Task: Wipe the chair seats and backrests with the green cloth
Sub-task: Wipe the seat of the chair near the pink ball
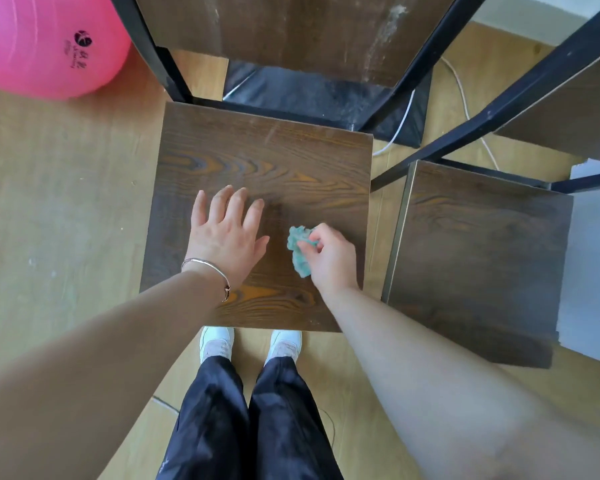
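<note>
A dark wood-grain chair seat [267, 161] lies right below me, its dusty backrest [291, 32] rising at the top between black metal posts. My left hand [227, 233] rests flat on the seat with fingers spread, a thin bangle on the wrist. My right hand [329, 258] pinches a crumpled green cloth [299, 249] against the seat's right half. A second chair's seat [478, 258] stands just to the right, its backrest [575, 109] at the upper right.
A large pink exercise ball [45, 39] sits on the wooden floor at the upper left. A white cable [465, 98] runs across the floor behind the chairs. My legs and white shoes [250, 344] stand at the seat's near edge.
</note>
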Available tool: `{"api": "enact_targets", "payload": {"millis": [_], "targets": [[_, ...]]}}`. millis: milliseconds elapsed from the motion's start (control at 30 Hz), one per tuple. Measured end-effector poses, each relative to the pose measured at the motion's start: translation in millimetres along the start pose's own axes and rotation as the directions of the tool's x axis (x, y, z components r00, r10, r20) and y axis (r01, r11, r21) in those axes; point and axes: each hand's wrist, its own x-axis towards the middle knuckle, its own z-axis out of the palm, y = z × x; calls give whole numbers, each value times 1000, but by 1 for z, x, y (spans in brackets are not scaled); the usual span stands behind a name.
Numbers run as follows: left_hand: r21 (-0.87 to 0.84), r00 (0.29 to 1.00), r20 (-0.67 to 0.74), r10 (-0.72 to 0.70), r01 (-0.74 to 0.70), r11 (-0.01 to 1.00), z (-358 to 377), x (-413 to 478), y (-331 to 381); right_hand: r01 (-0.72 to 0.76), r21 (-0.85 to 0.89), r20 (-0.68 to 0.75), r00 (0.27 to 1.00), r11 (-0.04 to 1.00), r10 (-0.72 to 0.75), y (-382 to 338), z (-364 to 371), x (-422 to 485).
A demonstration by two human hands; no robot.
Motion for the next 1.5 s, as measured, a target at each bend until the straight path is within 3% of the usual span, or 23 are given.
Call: {"api": "enact_targets", "payload": {"millis": [133, 333, 467, 600, 800, 1000, 1133, 1367, 1500], "targets": [[4, 1000, -3, 12, -12, 1000, 8, -20, 4, 114, -4, 44, 993, 994, -113, 25, 16, -57], [20, 998, 37, 49, -50, 999, 21, -51, 14, 125, 15, 36, 991, 992, -126, 52, 28, -107], [13, 998, 48, 45, -45, 999, 27, -64, 20, -42, 159, 78, 997, 986, 30, 50, 20, -108], [18, 999, 35, 32, -32, 999, 31, -66, 23, -178, 309, -34, 980, 934, 198, 43, -5, -71], [-10, 997, -62, 40, -41, 999, 23, -41, 33, -206, 441, -190, 930, 874, 315, 24, -49, 61], [-11, 991, -103, 81, -82, 997, 18, -17, 38, -149, 362, -298, 917, 920, 266, -5, -85, 152], [-22, 992, -103, 79, -82, 996, 16, -8, 34, -211, 252, -219, 938, 944, 268, -7, -92, 178], [-48, 993, -96, 65, -70, 996, 7, 1, 26, -244, 214, -128, 953, 946, 275, -8, -100, 166], [-47, 993, -81, 91, -95, 994, 5, -3, 26, -200, 104, -108, 971, 974, 211, 8, -88, 125]]}}
